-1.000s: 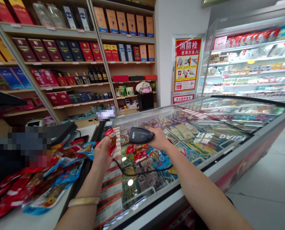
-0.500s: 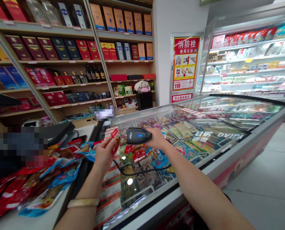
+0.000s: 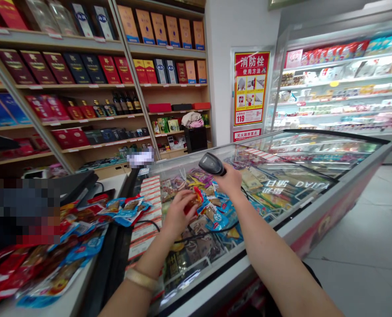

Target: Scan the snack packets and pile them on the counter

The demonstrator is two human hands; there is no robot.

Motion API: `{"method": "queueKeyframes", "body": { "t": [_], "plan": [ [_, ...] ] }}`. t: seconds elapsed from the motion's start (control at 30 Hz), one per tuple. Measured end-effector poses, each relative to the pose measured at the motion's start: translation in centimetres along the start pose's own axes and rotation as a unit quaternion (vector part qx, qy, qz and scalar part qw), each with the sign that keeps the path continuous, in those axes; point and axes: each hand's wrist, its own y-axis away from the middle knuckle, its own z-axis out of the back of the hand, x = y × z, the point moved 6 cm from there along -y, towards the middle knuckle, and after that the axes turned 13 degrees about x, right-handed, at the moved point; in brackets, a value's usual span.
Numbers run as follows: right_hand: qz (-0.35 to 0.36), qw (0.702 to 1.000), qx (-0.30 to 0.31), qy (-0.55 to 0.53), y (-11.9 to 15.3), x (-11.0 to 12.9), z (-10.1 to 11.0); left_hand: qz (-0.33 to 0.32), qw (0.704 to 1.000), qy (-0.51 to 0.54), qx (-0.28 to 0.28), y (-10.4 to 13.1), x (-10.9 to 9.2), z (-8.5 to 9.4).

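My right hand [image 3: 230,179] is wrapped round the handle of a black barcode scanner [image 3: 212,164], held above the freezer's glass top. Lower and to the left, my left hand [image 3: 180,211] has its fingers closed on a small red snack packet [image 3: 197,197], partly hidden by the fingers. Just beyond that hand, several blue snack packets [image 3: 215,215] lie on the glass. The scanner's black cable [image 3: 209,234] curves across the glass beneath my arms.
A counter at the left bears a heap of red and blue snack packets [image 3: 80,237]. The chest freezer [image 3: 301,220] stretches away to the right. Shelves of boxed bottles [image 3: 83,68] stand behind, with a lit display fridge [image 3: 341,83] at the far right.
My left hand has moved right and down with the red packet, from in front of the scanner to over the glass. The scanner has risen to the right and away from the packet.
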Motion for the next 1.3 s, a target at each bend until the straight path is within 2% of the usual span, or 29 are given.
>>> {"method": "queueKeyframes", "body": {
  "t": [0.07,0.13,0.23,0.33,0.4,0.47,0.5,0.57,0.67,0.77,0.87,0.97,1.13,1.3],
  "plan": [
    [-0.018,1.000,0.003,0.009,-0.1,-0.4,-0.1,-0.050,0.994,-0.058,0.078,-0.1,-0.8,-2.1],
    [-0.023,0.999,0.013,0.021,-0.1,-0.5,-0.4,-0.065,0.980,-0.111,0.149,0.1,-0.8,-3.8],
    [-0.021,0.999,0.026,0.037,-0.1,-0.3,-0.7,-0.046,0.967,-0.159,0.192,0.5,-0.3,-4.3],
    [-0.024,0.998,0.033,0.048,0.0,-0.1,-0.8,-0.022,0.975,-0.167,0.148,0.4,-0.1,-2.6],
    [-0.030,0.998,0.038,0.050,0.0,-0.1,-0.8,0.009,0.979,-0.182,0.086,0.2,0.1,-0.3],
    [-0.034,0.997,0.044,0.048,0.0,-0.1,-0.8,0.080,0.970,-0.227,0.007,0.3,0.6,2.7],
    [-0.036,0.997,0.046,0.047,0.0,-0.1,-0.9,0.132,0.956,-0.259,-0.033,0.6,1.0,4.3],
    [-0.037,0.997,0.048,0.046,0.0,-0.1,-1.0,0.250,0.908,-0.324,-0.092,1.5,1.9,7.4],
    [-0.029,0.997,0.055,0.047,0.1,0.1,-1.3,0.391,0.832,-0.381,-0.102,3.3,3.7,10.4],
    [-0.023,0.997,0.061,0.047,0.1,0.2,-1.4,0.470,0.794,-0.382,-0.053,4.6,5.8,11.2],
    [-0.022,0.997,0.062,0.044,0.1,0.2,-1.4,0.498,0.785,-0.368,-0.030,5.1,7.1,11.2],
    [-0.022,0.997,0.064,0.046,0.1,0.3,-1.5,0.509,0.780,-0.363,-0.023,5.2,7.5,11.1],
    [-0.008,0.996,0.071,0.059,0.3,0.7,-1.6,0.489,0.787,-0.373,-0.051,5.2,7.2,11.3],
    [0.010,0.996,0.068,0.057,0.4,1.1,-1.6,0.444,0.800,-0.399,-0.055,5.0,7.1,11.2]
  ]
}}
